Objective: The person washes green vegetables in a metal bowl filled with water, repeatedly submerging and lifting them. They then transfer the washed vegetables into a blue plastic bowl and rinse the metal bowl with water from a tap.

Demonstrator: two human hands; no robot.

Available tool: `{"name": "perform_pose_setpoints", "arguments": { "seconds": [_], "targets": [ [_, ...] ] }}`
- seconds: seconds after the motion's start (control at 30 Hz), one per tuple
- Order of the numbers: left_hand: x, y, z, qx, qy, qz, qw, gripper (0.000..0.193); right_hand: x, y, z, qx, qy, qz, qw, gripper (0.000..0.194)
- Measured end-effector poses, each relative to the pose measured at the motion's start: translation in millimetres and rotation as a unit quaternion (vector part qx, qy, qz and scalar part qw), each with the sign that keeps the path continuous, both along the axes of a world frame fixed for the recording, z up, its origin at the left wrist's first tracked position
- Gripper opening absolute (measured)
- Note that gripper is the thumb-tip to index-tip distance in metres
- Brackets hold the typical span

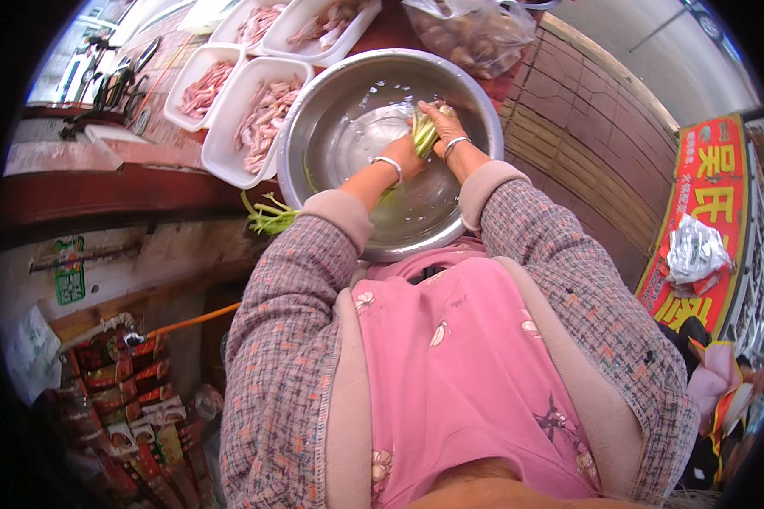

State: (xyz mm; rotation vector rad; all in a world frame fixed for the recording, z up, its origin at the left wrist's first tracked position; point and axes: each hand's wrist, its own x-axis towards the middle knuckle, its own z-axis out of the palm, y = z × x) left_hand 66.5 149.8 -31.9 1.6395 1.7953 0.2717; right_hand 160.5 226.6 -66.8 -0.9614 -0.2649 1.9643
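Note:
A large stainless steel basin (356, 121) with water in it stands before me. Over its right half, a bunch of pale green stalks (424, 133) is held between both hands; it may be celery or scallions. My left hand (407, 156) grips the stalks lower down, close to the water. Around their whitish upper end closes my right hand (445, 127). Some green leaves trail below my left wrist, partly hidden by it. More cut green stalks (272, 215) lie outside the basin by its lower left rim.
White plastic tubs (213, 153) of raw poultry pieces stand left of and behind the basin. A clear plastic bag (477, 38) of round brownish items sits behind it. On the right is a red sign board (707, 184) bearing writing; packaged goods (134, 407) hang lower left.

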Motion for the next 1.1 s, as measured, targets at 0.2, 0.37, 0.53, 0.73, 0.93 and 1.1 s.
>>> {"name": "perform_pose_setpoints", "arguments": {
  "seconds": [0.2, 0.37, 0.53, 0.73, 0.93, 1.1],
  "targets": [
    [15, -13, 19, -0.005, -0.007, -0.047, 0.999, 0.042, 20, -6, 15, 0.025, -0.084, 0.084, 0.993, 0.023],
    [26, -28, 27, 0.018, -0.045, -0.077, 0.996, 0.038, 27, -27, 42, 0.001, -0.175, 0.033, 0.984, 0.042],
    [23, -18, 24, -0.046, -0.019, -0.076, 0.996, 0.041, 42, -30, 43, -0.023, -0.095, -0.017, 0.995, 0.053],
    [26, -26, 26, -0.055, 0.094, -0.068, 0.992, 0.040, 34, -32, -5, 0.047, -0.292, 0.029, 0.955, 0.069],
    [35, -39, 41, -0.051, 0.144, -0.067, 0.986, 0.035, 34, -27, -14, 0.060, -0.374, 0.015, 0.925, 0.023],
    [35, -43, 59, -0.041, 0.112, -0.055, 0.991, 0.031, 34, -29, 20, 0.031, -0.237, 0.017, 0.971, 0.015]
  ]
}}
